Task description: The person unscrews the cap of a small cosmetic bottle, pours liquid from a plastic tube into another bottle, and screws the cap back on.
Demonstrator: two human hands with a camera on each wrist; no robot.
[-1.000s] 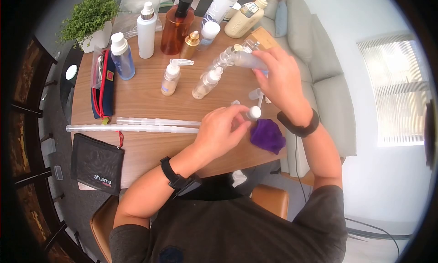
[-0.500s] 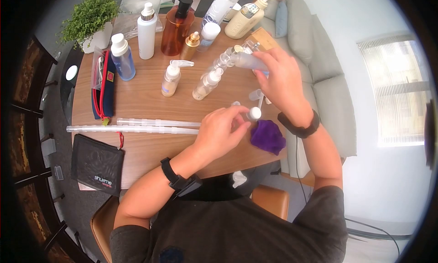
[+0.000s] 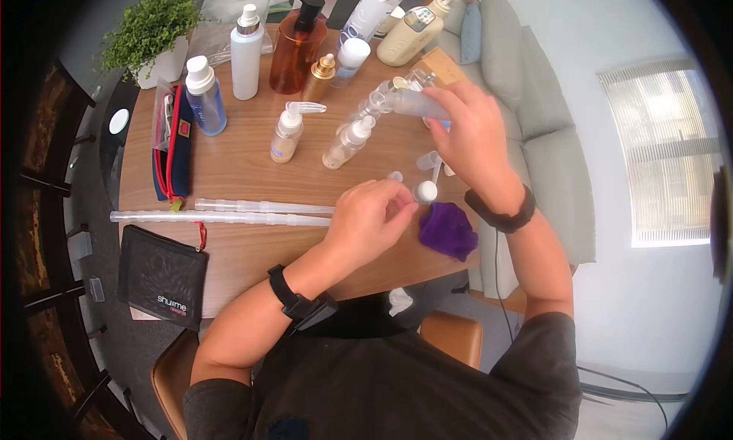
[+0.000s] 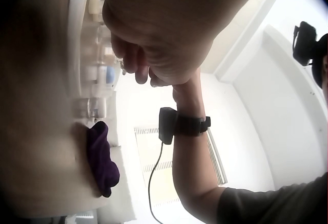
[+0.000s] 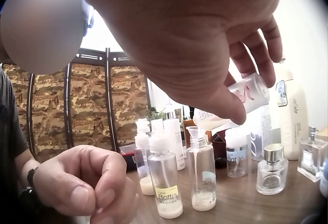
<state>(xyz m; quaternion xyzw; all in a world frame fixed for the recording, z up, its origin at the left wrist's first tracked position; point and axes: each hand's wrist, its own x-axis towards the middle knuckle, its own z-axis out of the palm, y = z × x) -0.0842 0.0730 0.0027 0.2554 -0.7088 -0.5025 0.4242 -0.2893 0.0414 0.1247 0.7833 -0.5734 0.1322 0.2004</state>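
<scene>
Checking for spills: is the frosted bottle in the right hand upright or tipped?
Tipped. The right hand holds the frosted bottle slanted, its mouth down over the funnel.

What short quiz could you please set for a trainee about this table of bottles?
1. True or false: the right hand holds a frosted bottle at a tilt.
2. What colour is the cloth beside the left hand? A green, B purple, C white.
3. Fill in: in the right wrist view, a ____ sits in the neck of the clear bottle below the frosted bottle.
Key: 1 true; 2 B; 3 funnel.
</scene>
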